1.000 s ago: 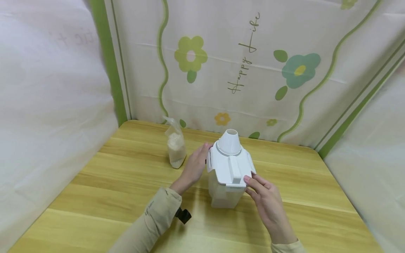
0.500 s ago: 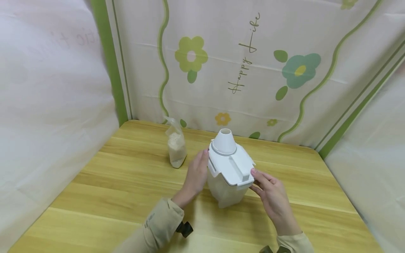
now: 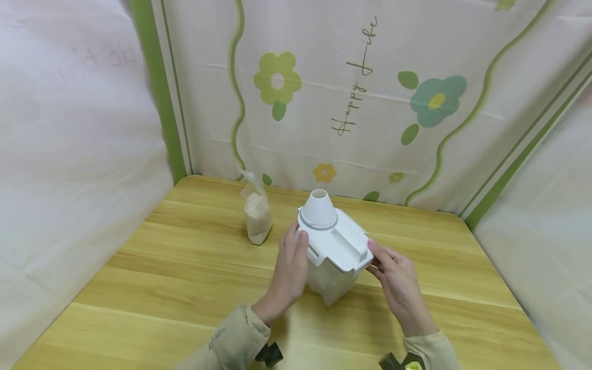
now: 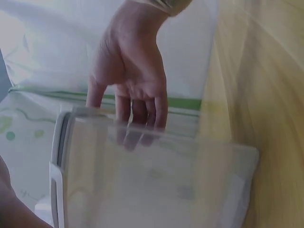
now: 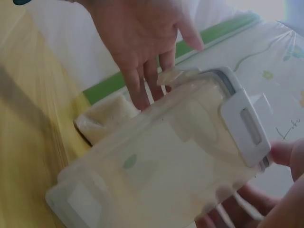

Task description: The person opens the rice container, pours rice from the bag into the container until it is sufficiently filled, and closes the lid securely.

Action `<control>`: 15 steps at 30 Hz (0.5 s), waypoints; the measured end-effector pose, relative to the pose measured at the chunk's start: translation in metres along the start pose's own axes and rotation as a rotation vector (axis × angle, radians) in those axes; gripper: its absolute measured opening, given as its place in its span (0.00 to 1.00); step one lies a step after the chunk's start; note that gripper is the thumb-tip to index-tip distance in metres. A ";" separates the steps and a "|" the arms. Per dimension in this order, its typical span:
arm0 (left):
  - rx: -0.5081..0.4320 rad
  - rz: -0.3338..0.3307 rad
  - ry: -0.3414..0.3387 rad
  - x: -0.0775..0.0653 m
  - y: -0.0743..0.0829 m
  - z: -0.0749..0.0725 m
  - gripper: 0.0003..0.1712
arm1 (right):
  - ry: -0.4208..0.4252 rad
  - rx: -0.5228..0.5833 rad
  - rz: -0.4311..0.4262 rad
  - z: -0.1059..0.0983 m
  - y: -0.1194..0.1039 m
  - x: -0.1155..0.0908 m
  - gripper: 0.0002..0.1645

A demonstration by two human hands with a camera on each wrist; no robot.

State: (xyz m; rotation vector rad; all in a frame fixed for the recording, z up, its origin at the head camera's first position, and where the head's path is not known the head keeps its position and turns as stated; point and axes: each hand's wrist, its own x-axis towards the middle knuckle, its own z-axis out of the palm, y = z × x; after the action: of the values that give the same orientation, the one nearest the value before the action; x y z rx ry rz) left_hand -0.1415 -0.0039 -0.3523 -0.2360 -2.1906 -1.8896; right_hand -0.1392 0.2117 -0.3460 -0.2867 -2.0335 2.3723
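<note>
A translucent plastic storage container (image 3: 330, 282) stands between my hands, with a white lid (image 3: 337, 234) on it. The lid carries a white cone-shaped spout (image 3: 319, 210), a ridge handle (image 3: 349, 244) and side clips, one clip (image 5: 247, 128) large in the right wrist view. My left hand (image 3: 289, 272) lies along the container's left side, fingers fairly straight and thumb raised by the lid's edge. With its thumb on the lid's right front corner and its fingers below along the wall, my right hand (image 3: 400, 282) holds the container. Through the walls, no filling shows inside.
A clear plastic bag (image 3: 257, 216) with pale contents stands on the wooden table (image 3: 185, 277), back left of the container. Patterned cloth (image 3: 365, 128) hangs behind the table, with white cloth on both sides. Dark wrist devices (image 3: 270, 354) show below the sleeves.
The container has turned between my hands: its spout has swung left and the lid's front end right. My left hand has shifted along its side. The bag has stayed put.
</note>
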 end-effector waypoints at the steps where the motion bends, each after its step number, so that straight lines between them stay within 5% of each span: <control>1: 0.007 -0.008 -0.010 0.001 -0.002 -0.002 0.35 | -0.004 -0.001 -0.002 0.000 0.000 -0.002 0.34; 6: -0.024 -0.021 -0.087 0.019 -0.017 -0.014 0.37 | -0.039 0.016 0.009 -0.002 -0.002 -0.015 0.31; 15: -0.271 -0.103 -0.236 0.051 -0.035 -0.027 0.45 | -0.095 0.127 0.095 -0.004 0.000 -0.038 0.28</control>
State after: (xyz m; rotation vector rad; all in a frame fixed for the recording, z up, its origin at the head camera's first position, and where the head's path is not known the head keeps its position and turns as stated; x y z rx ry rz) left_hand -0.1980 -0.0374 -0.3670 -0.4203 -2.1166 -2.3236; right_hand -0.1013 0.2110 -0.3410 -0.2800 -1.9366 2.6064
